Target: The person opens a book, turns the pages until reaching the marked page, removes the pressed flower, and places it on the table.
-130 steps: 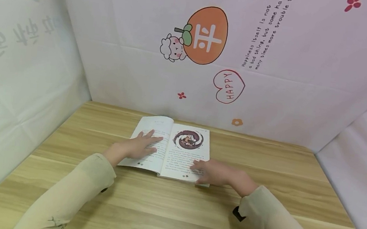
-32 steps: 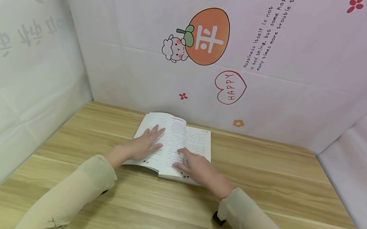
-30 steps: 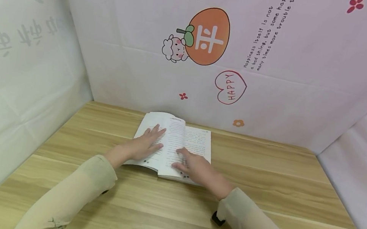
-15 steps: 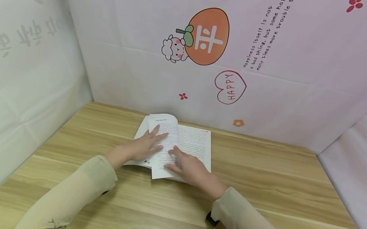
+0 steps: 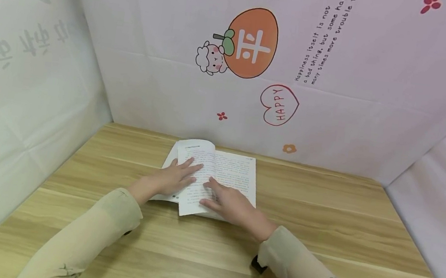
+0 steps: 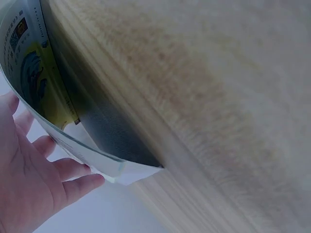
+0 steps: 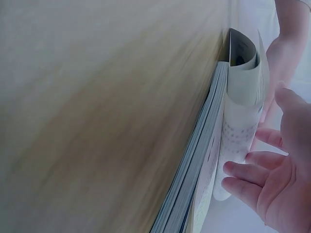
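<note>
while the book (image 5: 237,171) lies spread near the tabletop's (image 5: 199,261) back edge, left of that edge's middle, watch the page (image 5: 190,202): bowed leftward, long axis running back to front, caught right between two hands. left hand (image 5: 171,179) has its fingers fanned on top, nearer the loose edge; right hand (image 5: 233,204), thumb well apart from loosely bent fingers, touches from the right. neither grips anything!
</note>
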Tool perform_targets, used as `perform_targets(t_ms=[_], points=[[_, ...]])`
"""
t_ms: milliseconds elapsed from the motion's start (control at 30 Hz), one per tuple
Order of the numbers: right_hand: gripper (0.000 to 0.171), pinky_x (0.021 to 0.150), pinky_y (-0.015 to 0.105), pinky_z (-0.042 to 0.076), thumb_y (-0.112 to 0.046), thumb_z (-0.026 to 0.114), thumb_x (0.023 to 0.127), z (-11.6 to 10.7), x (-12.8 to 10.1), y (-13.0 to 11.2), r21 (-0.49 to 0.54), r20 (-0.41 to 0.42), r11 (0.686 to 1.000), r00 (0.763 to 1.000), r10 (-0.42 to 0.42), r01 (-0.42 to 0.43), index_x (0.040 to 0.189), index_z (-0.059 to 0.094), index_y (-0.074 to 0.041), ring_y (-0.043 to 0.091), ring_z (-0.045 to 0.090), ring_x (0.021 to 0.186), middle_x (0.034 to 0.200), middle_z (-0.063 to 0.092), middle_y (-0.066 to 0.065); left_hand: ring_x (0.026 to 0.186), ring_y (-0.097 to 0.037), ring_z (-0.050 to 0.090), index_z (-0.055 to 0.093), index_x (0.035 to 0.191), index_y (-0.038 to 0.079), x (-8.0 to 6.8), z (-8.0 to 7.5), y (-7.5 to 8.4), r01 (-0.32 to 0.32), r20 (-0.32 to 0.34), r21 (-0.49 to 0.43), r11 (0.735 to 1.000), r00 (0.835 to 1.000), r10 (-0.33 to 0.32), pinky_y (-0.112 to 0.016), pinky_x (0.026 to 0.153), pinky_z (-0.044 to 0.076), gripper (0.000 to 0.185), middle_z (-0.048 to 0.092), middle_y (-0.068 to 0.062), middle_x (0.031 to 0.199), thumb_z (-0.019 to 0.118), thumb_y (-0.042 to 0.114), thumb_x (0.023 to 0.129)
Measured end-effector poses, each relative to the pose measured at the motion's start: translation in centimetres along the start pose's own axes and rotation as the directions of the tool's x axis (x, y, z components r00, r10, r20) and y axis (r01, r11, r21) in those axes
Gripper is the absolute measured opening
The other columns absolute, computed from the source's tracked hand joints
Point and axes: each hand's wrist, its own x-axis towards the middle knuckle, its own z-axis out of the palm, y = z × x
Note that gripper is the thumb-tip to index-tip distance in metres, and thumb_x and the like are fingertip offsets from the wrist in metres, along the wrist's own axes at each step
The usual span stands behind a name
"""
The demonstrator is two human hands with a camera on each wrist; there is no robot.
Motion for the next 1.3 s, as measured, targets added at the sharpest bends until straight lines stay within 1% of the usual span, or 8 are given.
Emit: perform_targets(t_ms=[100, 233, 333, 533, 800, 1000, 1200, 1300], points=[[0.059, 0.101, 0.045, 0.052, -0.042, 0.062, 0.103, -0.1, -0.2, 0.3, 0.009, 0.020, 1.000, 1.000, -0.003, 0.002, 0.148, 0.051, -0.005, 0.028, 0.068, 0.114, 0.148, 0.053, 0.020, 0.144, -0.065, 0.005, 0.020, 0.166, 0.021, -0.1, 0.0, 0.0, 0.025, 0.006, 0.005, 1.000, 1.000, -0.025, -0.077, 0.111, 0.015, 0.059, 0.005, -0.019, 0.170, 0.034, 0.042, 0.113], [0.059, 0.096, 0.043, 0.054, -0.044, 0.060, 0.104, -0.4, -0.6, 0.9, 0.010, 0.075, 1.000, 0.997, 0.024, -0.024, 0.150, 0.048, -0.009, 0.022, 0.072, 0.099, 0.115, 0.072, 0.015, 0.144, -0.065, 0.005, 0.016, 0.166, 0.019, -0.1, -0.2, 0.0, 0.083, 0.005, 0.015, 0.996, 0.997, -0.083, -0.080, 0.108, 0.017, 0.061, 0.003, -0.019, 0.170, 0.032, 0.044, 0.112], [0.059, 0.095, 0.043, 0.054, -0.042, 0.060, 0.104, -0.7, -1.0, 1.3, 0.026, 0.119, 0.998, 0.992, 0.052, -0.055, 0.152, 0.048, -0.011, 0.022, 0.071, 0.098, 0.103, 0.074, 0.011, 0.145, -0.063, 0.005, 0.015, 0.167, 0.019, 0.0, -0.4, 0.0, 0.120, 0.002, 0.021, 0.993, 0.993, -0.120, -0.080, 0.108, 0.018, 0.062, 0.004, -0.019, 0.170, 0.030, 0.045, 0.112], [0.053, 0.101, 0.045, 0.051, -0.037, 0.064, 0.103, -1.2, -1.7, 2.1, 0.020, 0.169, 0.998, 0.984, 0.061, -0.066, 0.147, 0.054, -0.009, 0.028, 0.066, 0.117, 0.133, 0.067, 0.015, 0.147, -0.060, 0.005, 0.012, 0.167, 0.021, 0.0, -0.5, -0.3, 0.165, 0.013, 0.027, 0.986, 0.986, -0.165, -0.079, 0.109, 0.019, 0.065, 0.003, -0.015, 0.170, 0.028, 0.051, 0.111], [0.045, 0.107, 0.046, 0.046, -0.028, 0.071, 0.099, -2.2, -2.5, 3.6, 0.044, 0.240, 0.997, 0.970, 0.046, -0.059, 0.137, 0.062, -0.006, 0.029, 0.059, 0.128, 0.139, 0.063, 0.013, 0.147, -0.061, 0.004, 0.014, 0.166, 0.017, 0.0, -0.4, -0.8, 0.191, 0.007, 0.012, 0.982, 0.982, -0.191, -0.076, 0.112, 0.015, 0.067, 0.003, -0.020, 0.169, 0.025, 0.053, 0.111], [0.049, 0.118, 0.050, 0.033, -0.028, 0.075, 0.096, -3.2, -3.4, 4.0, 0.062, 0.290, 0.994, 0.954, 0.069, -0.090, 0.137, 0.063, -0.005, 0.037, 0.040, 0.145, 0.155, 0.046, 0.019, 0.146, -0.062, 0.004, 0.013, 0.166, 0.015, 0.2, -0.4, -1.3, 0.190, 0.008, 0.007, 0.982, 0.982, -0.190, -0.075, 0.113, 0.013, 0.068, 0.003, -0.024, 0.168, 0.026, 0.052, 0.111], [0.050, 0.115, 0.051, 0.036, -0.026, 0.082, 0.090, -3.6, -4.0, 4.5, 0.029, 0.274, 0.998, 0.961, 0.037, -0.047, 0.132, 0.066, -0.005, 0.040, 0.044, 0.141, 0.152, 0.049, 0.022, 0.147, -0.060, 0.003, 0.012, 0.166, 0.011, 0.2, -0.5, -1.4, 0.192, 0.018, 0.002, 0.981, 0.981, -0.192, -0.073, 0.115, 0.011, 0.071, 0.003, -0.026, 0.168, 0.028, 0.052, 0.110], [0.050, 0.114, 0.052, 0.037, -0.026, 0.083, 0.089, -3.8, -4.3, 4.7, 0.013, 0.274, 0.998, 0.961, 0.049, -0.055, 0.131, 0.066, -0.006, 0.041, 0.045, 0.140, 0.151, 0.049, 0.023, 0.150, -0.056, 0.001, 0.012, 0.165, 0.007, 0.2, -0.7, -1.3, 0.178, 0.026, 0.009, 0.984, 0.984, -0.178, -0.069, 0.118, 0.008, 0.078, 0.002, -0.025, 0.168, 0.032, 0.057, 0.108]])
